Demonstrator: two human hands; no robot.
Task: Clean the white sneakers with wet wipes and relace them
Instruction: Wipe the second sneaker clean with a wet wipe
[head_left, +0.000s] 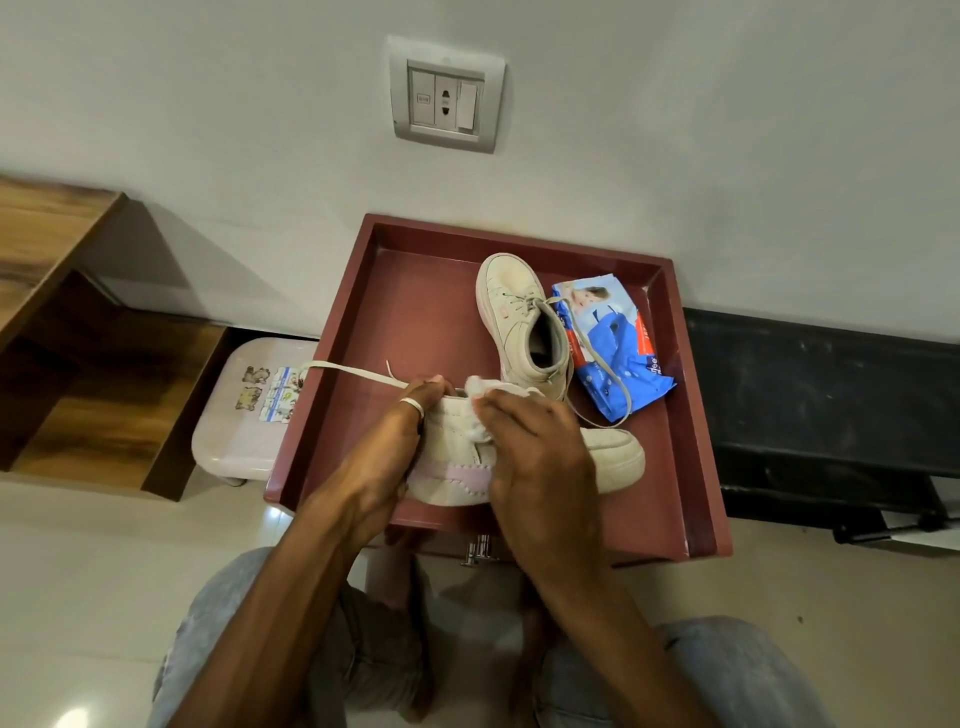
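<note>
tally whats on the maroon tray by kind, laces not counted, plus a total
white sneakers: 2
wet wipes pack: 1
single wet wipe: 1, held in the right hand
total: 4

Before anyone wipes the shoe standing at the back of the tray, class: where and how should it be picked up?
Grip the upright shoe by its heel collar, coming down from above on the near side. It stands on its sole with the toe pointing away, so the open mouth faces up and the heel is nearest, which should make it easy to pinch across.
</note>
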